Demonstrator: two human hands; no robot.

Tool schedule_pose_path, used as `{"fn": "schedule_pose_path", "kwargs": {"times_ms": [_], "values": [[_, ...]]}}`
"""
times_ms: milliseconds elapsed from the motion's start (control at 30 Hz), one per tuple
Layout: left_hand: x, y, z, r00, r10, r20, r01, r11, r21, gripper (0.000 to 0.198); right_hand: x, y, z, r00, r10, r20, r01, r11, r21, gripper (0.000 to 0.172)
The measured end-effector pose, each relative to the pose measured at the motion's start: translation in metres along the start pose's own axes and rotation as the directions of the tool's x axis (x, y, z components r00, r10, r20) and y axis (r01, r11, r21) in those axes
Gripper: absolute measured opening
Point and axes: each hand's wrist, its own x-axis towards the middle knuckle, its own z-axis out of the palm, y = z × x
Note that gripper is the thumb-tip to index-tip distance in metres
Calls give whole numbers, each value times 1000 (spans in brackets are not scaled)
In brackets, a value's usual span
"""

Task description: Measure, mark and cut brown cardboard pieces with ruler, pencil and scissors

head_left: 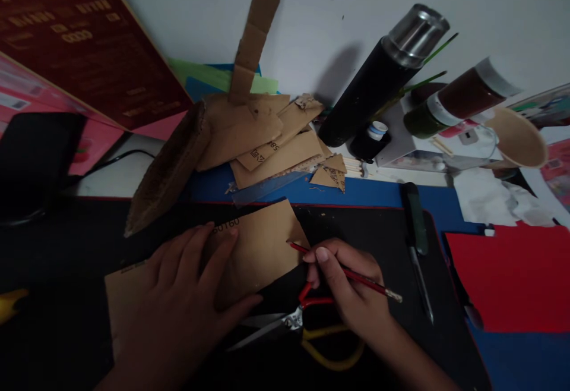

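A brown piece of cardboard (262, 245) with printed digits near its upper edge lies on the black mat. My left hand (191, 284) presses flat on it with fingers spread, covering part of it. Between the fingertips of my right hand (347, 278) is a red pencil (367, 279), its tip at the cardboard's right side. Open scissors (294, 318) with red and yellow handles lie just below, partly behind my right hand. Another cardboard part (127, 296) shows left of my left hand; whether it is the same piece I cannot tell.
Cardboard scraps (249, 123) and a clear ruler (276, 183) lie behind the mat. A black thermos (374, 82) stands by the wall. On the right are a utility knife (415, 218), red paper (516, 278) and crumpled tissue (494, 198). A dark device (38, 159) stands at left.
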Motion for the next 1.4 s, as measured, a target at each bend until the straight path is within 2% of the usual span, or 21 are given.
{"fn": "schedule_pose_path", "kwargs": {"times_ms": [500,900,1400], "values": [[0,1,0,1000,7,1,-7,1000,11,85,2,-2,0,1000,-7,3,7,1000,-12,28],[-2,1,-1,998,-50,34,51,998,-46,81,2,-4,0,1000,-10,13,11,1000,-25,28],[-1,1,-1,1000,-15,20,15,1000,-24,81,3,-5,-1,1000,-5,10,5,1000,-29,28]]}}
